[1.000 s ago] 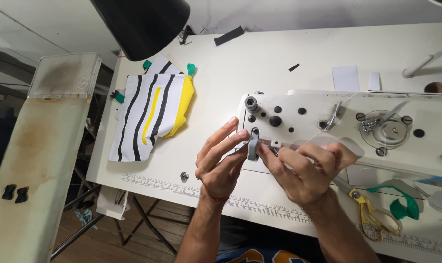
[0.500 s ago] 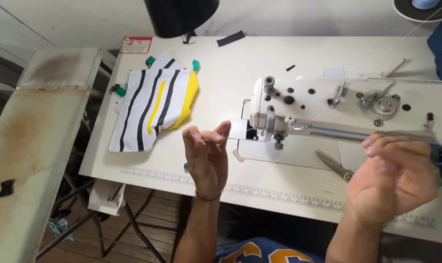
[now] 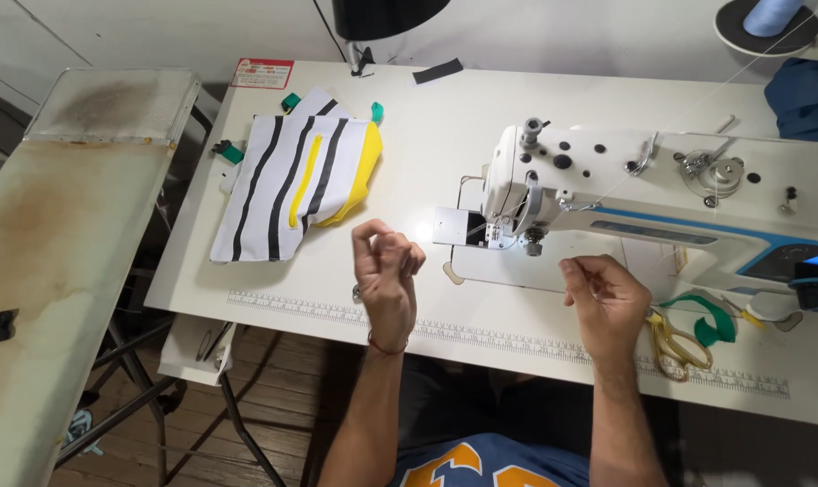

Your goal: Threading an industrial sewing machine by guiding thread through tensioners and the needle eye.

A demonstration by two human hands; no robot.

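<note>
Left hand [image 3: 386, 271]: fingers pinched together, contents unclear | right hand [image 3: 605, 298]: fingers pinched, possibly thread | sewing machine [image 3: 643, 203] bare; striped fabric [image 3: 292, 180] upper-left, unsewn.

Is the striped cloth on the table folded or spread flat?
Folded: the striped cloth lies doubled in layers, with yellow fabric showing beneath its right edge.

White table [image 3: 355, 298], wooden floor [image 3: 274, 361], black lamp [image 3: 386, 16]

White table [image 3: 427, 135] with sewing machine [image 3: 643, 207], striped fabric [image 3: 292, 185], scissors [image 3: 675, 347]
</note>
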